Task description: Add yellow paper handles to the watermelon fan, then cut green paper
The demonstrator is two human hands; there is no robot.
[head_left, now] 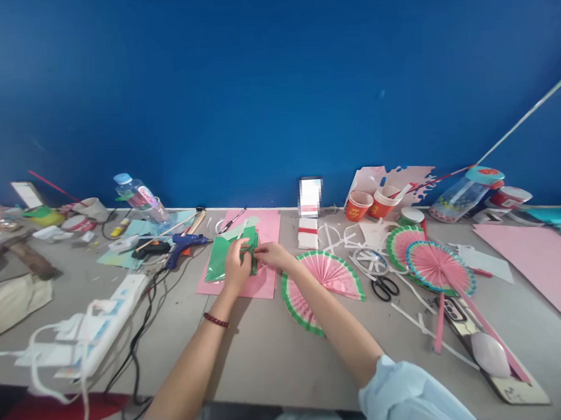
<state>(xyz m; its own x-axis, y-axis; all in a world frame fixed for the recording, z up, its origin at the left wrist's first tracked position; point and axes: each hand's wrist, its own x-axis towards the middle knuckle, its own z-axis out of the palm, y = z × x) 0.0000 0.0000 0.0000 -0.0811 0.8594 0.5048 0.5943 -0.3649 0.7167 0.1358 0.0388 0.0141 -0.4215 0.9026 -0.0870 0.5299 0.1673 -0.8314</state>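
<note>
A shiny green packet [217,262], perhaps paper in a clear plastic sleeve, lies on a pink sheet [266,288]. My left hand [239,263] is over its right part, fingers bent and closed on it. From the right, my right hand [276,256] pinches at the packet's right edge; its fingertips are partly hidden. Just right of the pink sheet, partly under my right forearm, lies a folded paper fan [344,279] in pink with a green rim, like a watermelon slice.
To the left are a blue glue gun [182,246], a power strip [118,318] with cables, and a plastic bottle [142,199]. On the right are black scissors [385,288], round paper fans [440,267], paper cups [359,205] and a computer mouse [490,354]. A blue wall [273,96] stands behind.
</note>
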